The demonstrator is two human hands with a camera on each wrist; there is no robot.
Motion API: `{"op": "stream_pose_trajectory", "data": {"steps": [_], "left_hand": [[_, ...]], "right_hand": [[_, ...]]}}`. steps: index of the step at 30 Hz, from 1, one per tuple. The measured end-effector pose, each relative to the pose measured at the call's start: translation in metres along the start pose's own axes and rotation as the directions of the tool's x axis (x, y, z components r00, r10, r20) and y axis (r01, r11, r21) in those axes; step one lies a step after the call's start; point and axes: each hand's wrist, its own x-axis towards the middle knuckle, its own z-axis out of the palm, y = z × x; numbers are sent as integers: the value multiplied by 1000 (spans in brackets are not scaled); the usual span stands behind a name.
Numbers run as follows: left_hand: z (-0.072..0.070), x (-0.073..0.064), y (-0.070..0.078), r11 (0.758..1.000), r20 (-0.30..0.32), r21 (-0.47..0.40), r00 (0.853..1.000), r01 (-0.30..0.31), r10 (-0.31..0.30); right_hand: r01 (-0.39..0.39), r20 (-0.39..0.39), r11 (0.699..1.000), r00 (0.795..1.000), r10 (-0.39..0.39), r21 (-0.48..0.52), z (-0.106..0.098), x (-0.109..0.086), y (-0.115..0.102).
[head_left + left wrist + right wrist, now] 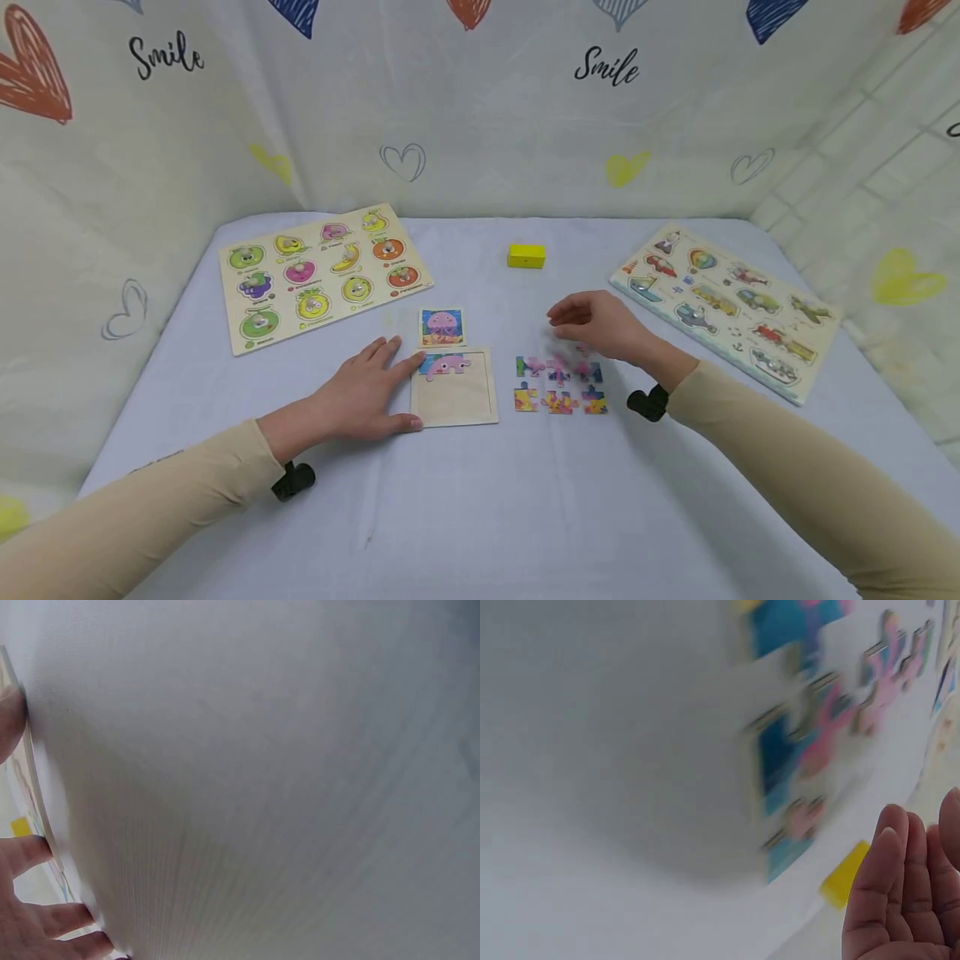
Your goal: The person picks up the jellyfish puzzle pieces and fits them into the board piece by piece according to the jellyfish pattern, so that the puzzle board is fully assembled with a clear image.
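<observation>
My left hand (pixel 356 392) rests spread at the left side of a small square wooden puzzle tray (pixel 457 404), its thumb and index finger touching the edge. Joined jigsaw pieces (pixel 442 364) with part of a pink octopus lie along the tray's upper left. Just above the tray sits a small octopus picture card (pixel 442 327). Over the loose jigsaw pieces (pixel 560 403) to the right hovers my right hand (pixel 603 323), fingers loosely bent. The right wrist view shows that hand (pixel 904 892) holding nothing, apart from the blurred pieces (pixel 832 727).
A fruit puzzle board (pixel 330 312) lies at the back left. On the right is a vehicle puzzle board (pixel 720 325). A yellow block (pixel 527 256) stands at the back middle, before a patterned cloth backdrop (pixel 495 108). White cloth (pixel 480 517) covers the table.
</observation>
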Motion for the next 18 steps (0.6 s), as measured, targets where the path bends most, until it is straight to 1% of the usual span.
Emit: {"op": "stream_pose_trajectory", "data": {"steps": [5, 9, 13, 18], "left_hand": [[-1, 0, 0, 1000, 3, -5, 1000, 2, -2], [-2, -1, 1, 1000, 10, -13, 1000, 7, -7], [-3, -1, 2, 1000, 14, -18, 1000, 8, -8], [-3, -2, 2, 1000, 15, -15, 1000, 14, -14]], "right_hand": [[-40, -24, 999, 999, 40, -10, -14, -8, 23], [-52, -23, 999, 998, 52, -15, -20, -12, 37], [-69, 5, 997, 998, 69, -28, -23, -13, 46], [-80, 31, 995, 996, 81, -58, -21, -10, 50]]}}
